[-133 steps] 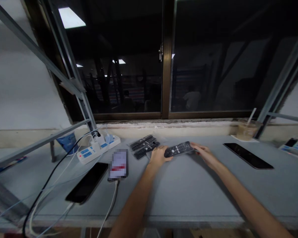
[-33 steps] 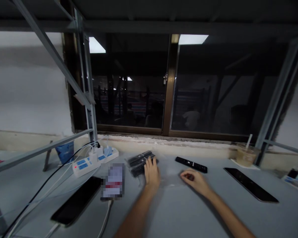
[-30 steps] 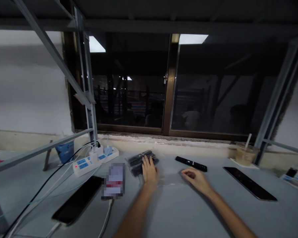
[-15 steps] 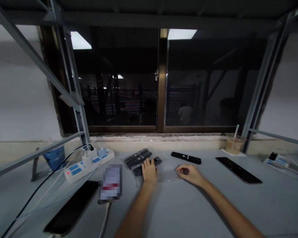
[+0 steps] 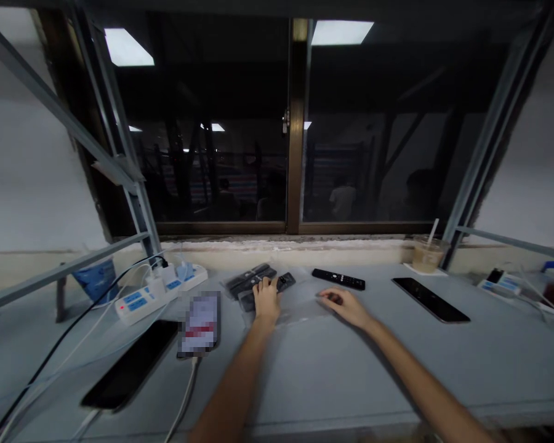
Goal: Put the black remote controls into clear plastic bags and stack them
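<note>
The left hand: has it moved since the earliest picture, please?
Yes: judged against the power strip, the left hand has shifted left, toward it, and now lies partly over the wrapped remotes.

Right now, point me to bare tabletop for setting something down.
Bare tabletop lies between left forearm and right forearm, nearer than the clear plastic; another patch lies between right forearm and right-hand phone. Crowded: the left side, with power strip, cables, black phone, lit phone, and the left hand among wrapped remotes.

The left hand [image 5: 266, 301] partly hides a black remote [image 5: 285, 282].
</note>
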Action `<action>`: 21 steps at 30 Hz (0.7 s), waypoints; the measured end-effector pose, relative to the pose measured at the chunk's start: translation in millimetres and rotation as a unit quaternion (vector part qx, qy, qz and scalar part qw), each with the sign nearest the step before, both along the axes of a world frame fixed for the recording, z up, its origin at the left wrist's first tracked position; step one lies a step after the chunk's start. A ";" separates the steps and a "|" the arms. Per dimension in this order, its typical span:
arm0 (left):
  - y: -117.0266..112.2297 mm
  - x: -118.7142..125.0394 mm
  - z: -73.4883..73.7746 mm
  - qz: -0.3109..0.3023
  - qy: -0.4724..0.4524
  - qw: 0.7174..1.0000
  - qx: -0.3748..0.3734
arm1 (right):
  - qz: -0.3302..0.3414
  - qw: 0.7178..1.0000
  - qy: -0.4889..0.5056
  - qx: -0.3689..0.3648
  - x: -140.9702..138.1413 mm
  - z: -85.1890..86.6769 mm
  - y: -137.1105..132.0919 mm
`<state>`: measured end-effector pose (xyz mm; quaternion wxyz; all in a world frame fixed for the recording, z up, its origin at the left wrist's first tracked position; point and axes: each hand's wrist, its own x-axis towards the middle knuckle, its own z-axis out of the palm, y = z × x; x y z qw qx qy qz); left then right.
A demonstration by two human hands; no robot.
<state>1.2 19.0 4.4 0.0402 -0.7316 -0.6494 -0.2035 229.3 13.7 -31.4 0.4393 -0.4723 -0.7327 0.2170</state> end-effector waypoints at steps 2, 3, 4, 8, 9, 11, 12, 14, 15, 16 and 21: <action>-0.7 1.5 1.7 -0.026 -0.009 0.999 0.030 | -0.016 0.999 0.033 -0.006 0.0 -1.2 2.2; -1.0 2.8 2.1 -0.046 -0.010 0.998 0.042 | -0.028 0.998 0.056 -0.008 -0.1 -1.7 3.6; -1.3 4.4 2.1 -0.070 -0.010 0.996 0.050 | -0.044 0.996 0.082 -0.008 -0.1 -1.7 4.9; -2.8 11.1 -0.1 -0.162 -0.004 0.986 0.043 | -0.098 0.977 0.188 -0.001 0.8 3.6 7.4; -3.2 12.2 -0.8 -0.175 -0.004 0.984 0.039 | -0.106 0.973 0.204 -0.006 1.5 5.6 7.2; -3.8 13.1 -1.5 -0.192 -0.006 0.981 0.035 | -0.119 0.968 0.217 -0.025 3.0 9.0 6.6; -4.0 13.1 -1.7 -0.196 -0.007 0.980 0.035 | -0.125 0.968 0.217 -0.033 3.8 10.0 6.3; -3.9 12.4 -1.7 -0.200 -0.008 0.979 0.034 | -0.133 0.968 0.207 -0.041 4.9 10.2 6.1; -3.7 12.0 -1.7 -0.201 -0.008 0.979 0.033 | -0.135 0.970 0.199 -0.041 5.2 9.5 6.3; -3.5 11.7 -1.8 -0.202 -0.007 0.979 0.031 | -0.136 0.971 0.191 -0.042 5.2 8.4 6.7; -1.2 10.8 -4.9 -0.213 -0.018 0.976 0.049 | -0.181 0.960 0.208 -0.054 5.3 2.7 11.1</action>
